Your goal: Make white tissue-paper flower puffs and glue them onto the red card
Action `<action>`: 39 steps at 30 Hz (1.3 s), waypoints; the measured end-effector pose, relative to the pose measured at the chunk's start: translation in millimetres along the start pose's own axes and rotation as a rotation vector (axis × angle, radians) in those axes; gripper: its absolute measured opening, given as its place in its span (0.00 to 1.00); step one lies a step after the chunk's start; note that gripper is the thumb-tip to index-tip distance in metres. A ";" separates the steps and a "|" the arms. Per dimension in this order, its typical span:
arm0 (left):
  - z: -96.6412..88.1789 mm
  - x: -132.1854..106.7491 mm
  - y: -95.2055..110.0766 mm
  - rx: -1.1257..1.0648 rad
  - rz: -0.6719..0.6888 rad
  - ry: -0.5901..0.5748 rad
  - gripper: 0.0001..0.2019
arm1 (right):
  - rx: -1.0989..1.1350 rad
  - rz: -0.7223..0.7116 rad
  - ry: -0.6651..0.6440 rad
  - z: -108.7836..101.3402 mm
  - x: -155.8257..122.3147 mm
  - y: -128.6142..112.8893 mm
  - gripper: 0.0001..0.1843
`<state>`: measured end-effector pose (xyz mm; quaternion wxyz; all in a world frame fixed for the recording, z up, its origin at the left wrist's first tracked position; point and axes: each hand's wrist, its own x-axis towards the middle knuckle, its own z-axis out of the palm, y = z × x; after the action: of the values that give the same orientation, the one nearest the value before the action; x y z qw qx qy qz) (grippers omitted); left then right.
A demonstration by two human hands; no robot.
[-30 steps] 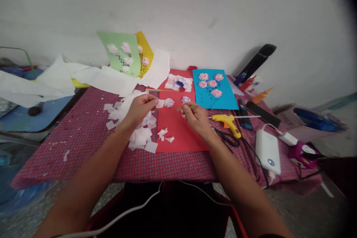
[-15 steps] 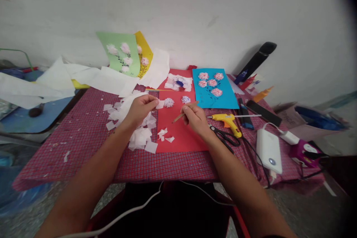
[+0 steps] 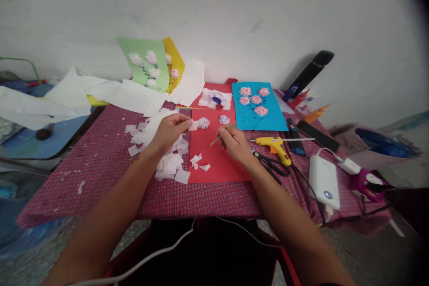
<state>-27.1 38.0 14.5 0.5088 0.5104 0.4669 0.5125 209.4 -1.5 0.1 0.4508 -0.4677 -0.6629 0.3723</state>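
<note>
My left hand [image 3: 172,130] pinches a small square of white tissue paper [image 3: 193,125] between thumb and fingers, over the left edge of a red sheet of paper [image 3: 221,165]. Held in my right hand [image 3: 233,142] is a thin wooden stick like a pencil [image 3: 213,142], its pointed end slanting down to the left above the red sheet. Two ruffled paper flowers [image 3: 203,123] with purplish specks sit on the sheet between and behind my hands. Several crumpled tissue scraps [image 3: 195,160] lie near its lower left. Beside my left hand spreads a heap of cut tissue squares [image 3: 169,165].
A yellow glue gun [image 3: 275,145], black scissors [image 3: 270,165] and a white power bank [image 3: 323,182] lie to the right. Behind are a blue card with pink flowers [image 3: 258,114], a paint-stained tissue pad [image 3: 216,99] and a green card [image 3: 144,62] against the wall.
My hands keep nearly the same pose, with the tissue square and the stick still held. The whole view has shifted very slightly.
</note>
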 end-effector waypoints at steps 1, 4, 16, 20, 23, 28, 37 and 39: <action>0.2 -0.2 0.2 0.002 -0.001 0.000 0.08 | -0.004 -0.003 -0.001 -0.2 0.1 0.0 0.21; 0.0 -0.2 -0.1 0.006 0.004 -0.005 0.08 | -0.019 -0.006 -0.007 -0.5 0.3 -1.5 0.21; -0.2 0.4 -0.1 0.003 0.012 0.004 0.07 | -0.052 -0.002 -0.035 1.7 -1.9 -7.1 0.20; 1.3 0.0 1.8 -0.011 0.000 0.012 0.07 | -0.058 -0.012 -0.042 1.9 -2.1 -9.2 0.19; 1.7 0.0 1.3 -0.022 -0.003 0.014 0.07 | -0.062 -0.020 -0.052 2.7 -2.3 -10.7 0.19; 1.7 -0.2 1.4 -0.018 0.004 0.014 0.07 | -0.076 -0.033 -0.058 3.7 -2.4 -10.0 0.20; 3.1 -1.3 4.8 -0.010 -0.004 0.019 0.08 | -0.083 -0.048 -0.054 4.0 -3.1 -10.0 0.19; 3.4 -1.7 6.0 -0.012 -0.007 0.013 0.09 | -0.080 -0.048 -0.049 4.2 -3.3 -9.6 0.20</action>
<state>-24.1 35.9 20.5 0.5105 0.5023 0.4691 0.5168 203.2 -7.7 6.8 0.4242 -0.4599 -0.6992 0.3458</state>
